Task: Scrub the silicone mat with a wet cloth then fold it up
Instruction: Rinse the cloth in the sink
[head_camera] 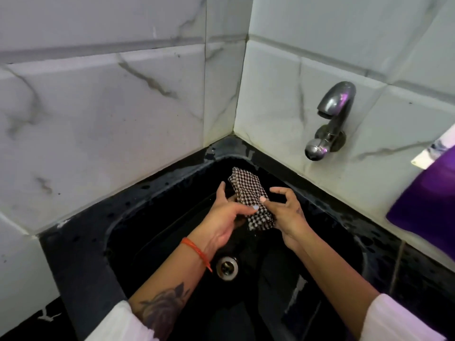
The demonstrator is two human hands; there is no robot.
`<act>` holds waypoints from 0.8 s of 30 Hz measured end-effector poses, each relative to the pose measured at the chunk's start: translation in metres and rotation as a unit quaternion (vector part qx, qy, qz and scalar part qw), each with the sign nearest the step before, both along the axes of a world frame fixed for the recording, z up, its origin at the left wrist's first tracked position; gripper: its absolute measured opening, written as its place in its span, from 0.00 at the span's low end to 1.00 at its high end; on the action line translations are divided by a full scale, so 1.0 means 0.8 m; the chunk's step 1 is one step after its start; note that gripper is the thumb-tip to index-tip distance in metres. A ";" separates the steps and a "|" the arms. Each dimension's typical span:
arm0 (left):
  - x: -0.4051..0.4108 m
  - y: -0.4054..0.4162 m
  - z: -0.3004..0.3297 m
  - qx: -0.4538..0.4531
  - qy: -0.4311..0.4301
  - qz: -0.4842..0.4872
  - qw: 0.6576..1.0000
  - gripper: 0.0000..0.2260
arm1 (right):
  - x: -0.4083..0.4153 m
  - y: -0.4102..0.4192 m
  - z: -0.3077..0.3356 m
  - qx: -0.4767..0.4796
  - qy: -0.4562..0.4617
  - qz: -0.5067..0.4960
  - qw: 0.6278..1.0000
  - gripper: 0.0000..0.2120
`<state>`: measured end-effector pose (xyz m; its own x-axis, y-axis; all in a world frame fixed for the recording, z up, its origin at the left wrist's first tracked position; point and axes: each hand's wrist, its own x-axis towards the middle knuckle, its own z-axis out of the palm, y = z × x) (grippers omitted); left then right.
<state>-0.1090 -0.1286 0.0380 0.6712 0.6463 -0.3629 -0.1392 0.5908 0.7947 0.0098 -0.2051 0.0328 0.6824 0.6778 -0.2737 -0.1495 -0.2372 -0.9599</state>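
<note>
Both hands held the cloth [248, 200] over the black sink [147, 212], likely so any drips fell into the basin rather than on the counter. Left hand [227, 215] gripped it from the left, thumb pinching across the top. Right hand [285, 212] pinched the other side with its thumb, the rest of the fingers [280, 190] curled loose above, not on the fabric. Looked like a wring or a bunch-up before scrubbing; my read only.

Cloth: black-and-white check, a soft limp weave, crumpled into a rough band, far end sticking up toward the corner.

Mat [426, 200]: probably the purple sheet at the right edge, smooth and matte, lying on the counter beside the sink, well apart from both hands, untouched. Blurred, partly cut off by the frame.

Tap [330, 121]: polished metal, wall-mounted, no water visibly running. Sink rim glossy with droplets. Metal drain [227, 268] sat below the hands. Walls: glossy white marble-look tile [98, 119].
</note>
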 end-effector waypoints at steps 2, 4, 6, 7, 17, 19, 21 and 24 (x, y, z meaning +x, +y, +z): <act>0.016 0.035 -0.007 0.041 0.032 -0.010 0.999 0.45 | 0.014 0.036 -0.007 0.026 0.002 -0.009 1.000 0.12; 0.033 0.072 -0.012 0.077 0.048 -0.010 0.996 0.42 | 0.029 0.071 -0.011 0.035 -0.008 -0.005 0.999 0.09; 0.053 0.104 -0.013 0.132 0.061 -0.005 0.989 0.38 | 0.045 0.103 -0.014 0.047 -0.009 0.003 0.999 0.10; 0.064 0.119 -0.014 0.166 0.068 0.000 0.984 0.37 | 0.055 0.121 -0.018 0.056 -0.007 0.016 0.998 0.12; 0.126 0.226 -0.046 0.308 0.158 0.083 0.934 0.29 | 0.108 0.242 -0.043 0.049 0.020 0.083 0.995 0.32; 0.124 0.219 -0.050 0.293 0.167 0.080 0.938 0.28 | 0.100 0.230 -0.046 0.040 0.032 0.081 0.995 0.30; 0.120 0.202 -0.046 0.277 0.162 0.101 0.942 0.27 | 0.092 0.208 -0.042 0.065 0.064 0.065 0.994 0.27; 0.109 0.165 -0.029 0.206 0.110 0.157 0.960 0.24 | 0.073 0.169 -0.024 0.122 0.125 0.056 0.983 0.22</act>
